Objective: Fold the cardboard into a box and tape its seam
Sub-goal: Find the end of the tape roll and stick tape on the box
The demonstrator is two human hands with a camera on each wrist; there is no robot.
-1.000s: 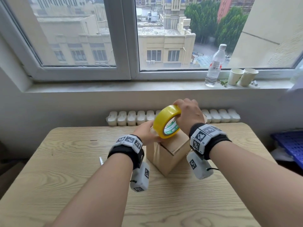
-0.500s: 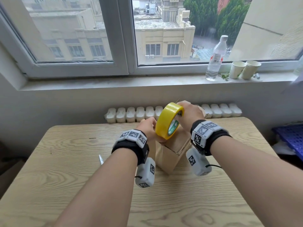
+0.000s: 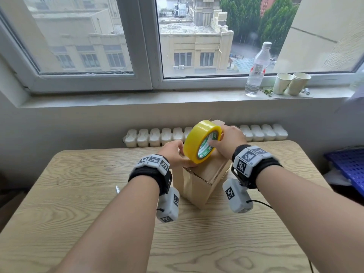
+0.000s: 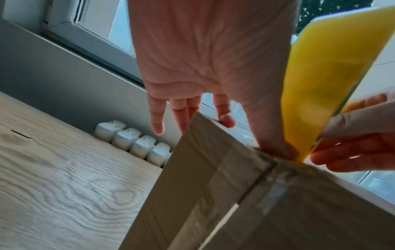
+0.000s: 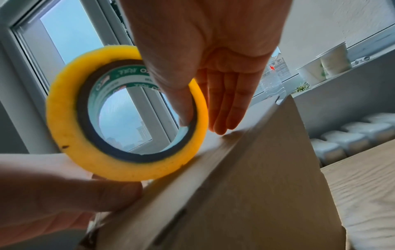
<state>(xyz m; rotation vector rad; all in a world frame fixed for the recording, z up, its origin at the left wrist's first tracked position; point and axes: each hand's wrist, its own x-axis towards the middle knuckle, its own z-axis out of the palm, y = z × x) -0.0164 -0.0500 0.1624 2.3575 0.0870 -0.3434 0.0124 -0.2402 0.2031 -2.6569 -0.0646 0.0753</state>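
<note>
A brown cardboard box (image 3: 199, 184) stands tilted on the wooden table (image 3: 78, 203), one corner towards me. A yellow tape roll (image 3: 197, 142) rests upright on its top edge. My right hand (image 3: 228, 140) grips the roll, thumb inside the core (image 5: 183, 110) and fingers behind it. My left hand (image 3: 173, 152) lies on the box top beside the roll. Its thumb (image 4: 275, 143) presses the box edge at the foot of the roll (image 4: 320, 84), the other fingers straight. Clear tape runs down the box side (image 4: 213, 203).
A pointed metal tip (image 3: 117, 189) shows left of my left wrist. White moulded pieces (image 3: 157, 136) line the table's far edge. A water bottle (image 3: 256, 71) and two paper cups (image 3: 291, 83) stand on the windowsill. A blue crate (image 3: 348, 166) sits at the right.
My right hand has turned the roll so its core faces me and has slid it a little along the box top. The left hand stays at the box edge.
</note>
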